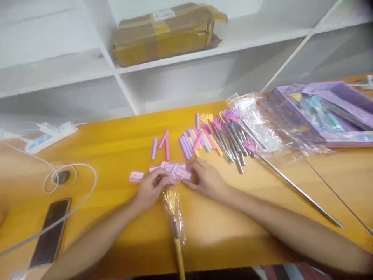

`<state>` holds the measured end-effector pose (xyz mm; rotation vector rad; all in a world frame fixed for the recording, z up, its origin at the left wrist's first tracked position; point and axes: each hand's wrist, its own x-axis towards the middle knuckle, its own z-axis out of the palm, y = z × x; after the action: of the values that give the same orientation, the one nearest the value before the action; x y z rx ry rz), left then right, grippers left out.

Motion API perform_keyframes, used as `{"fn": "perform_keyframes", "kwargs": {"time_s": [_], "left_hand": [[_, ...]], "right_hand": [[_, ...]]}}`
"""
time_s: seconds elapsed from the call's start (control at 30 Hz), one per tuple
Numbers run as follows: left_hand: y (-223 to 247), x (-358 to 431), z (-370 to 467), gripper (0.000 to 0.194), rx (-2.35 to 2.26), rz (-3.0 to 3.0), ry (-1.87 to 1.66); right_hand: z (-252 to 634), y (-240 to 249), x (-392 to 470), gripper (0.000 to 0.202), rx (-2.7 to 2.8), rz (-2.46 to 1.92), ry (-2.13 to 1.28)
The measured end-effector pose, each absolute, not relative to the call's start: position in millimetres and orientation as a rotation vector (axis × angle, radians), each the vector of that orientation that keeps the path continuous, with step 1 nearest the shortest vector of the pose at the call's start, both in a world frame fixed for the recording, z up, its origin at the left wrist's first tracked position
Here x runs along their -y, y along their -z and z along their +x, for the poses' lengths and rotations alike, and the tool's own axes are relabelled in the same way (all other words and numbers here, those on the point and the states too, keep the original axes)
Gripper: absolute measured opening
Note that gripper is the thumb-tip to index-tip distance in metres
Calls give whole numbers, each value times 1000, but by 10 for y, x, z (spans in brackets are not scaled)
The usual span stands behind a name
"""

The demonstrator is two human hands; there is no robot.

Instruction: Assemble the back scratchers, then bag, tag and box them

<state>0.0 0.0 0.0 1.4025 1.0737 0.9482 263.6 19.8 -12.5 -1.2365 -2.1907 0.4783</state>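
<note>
On the yellow table (116, 136), both hands meet at a row of small pink label cards (171, 171).

Left hand (151, 189) has its fingers curled and pinching the left end of the cards, and right hand (205, 179) lies with fingers bent over the right end, touching them; the blur hides exactly how firmly either grips. One more pink card (136, 176) lies apart just to the left. Just below the hands lies a yellow back scratcher in a clear sleeve (175, 217), its claw head between the wrists. Beyond the cards are loose pink and lilac grip tubes (189, 142), then a bunch of telescopic back scratchers (233, 138) on clear plastic (262, 120). A phone (51, 231) and white cable (70, 175) lie far left; a purple box (326, 112) sits far right.
</note>
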Motion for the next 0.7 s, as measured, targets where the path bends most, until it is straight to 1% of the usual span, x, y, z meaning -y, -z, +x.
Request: {"fn": "perform_keyframes", "kwargs": {"time_s": [0.03,0.1,0.23,0.3,0.4,0.5,0.63,0.7], "left_hand": [[4,4,-10,25,-1090,1423,-941],[12,15,-28,25,-1106,1440,-924],[10,44,-44,25,-1073,1381,-875],[-5,53,-48,26,-1072,1356,-859],[-33,55,-49,31,-1079,1345,-817],[-51,58,-32,35,-1092,1345,-772],[-78,82,28,37,-1100,1333,-716],[-101,88,58,38,-1103,1331,-696]], "right_hand": [[2652,136,-197,33,2174,-1205,-534],[2681,146,-190,22,2144,-1139,-627],[2708,96,-156,19,2094,-997,-747],[2712,54,-137,17,2072,-928,-705],[2713,4,-98,4,2067,-754,-547],[2696,-40,-24,12,2130,-556,-358],[2630,-121,95,15,2231,-532,-457],[2591,-159,127,16,2275,-486,-424]]}}
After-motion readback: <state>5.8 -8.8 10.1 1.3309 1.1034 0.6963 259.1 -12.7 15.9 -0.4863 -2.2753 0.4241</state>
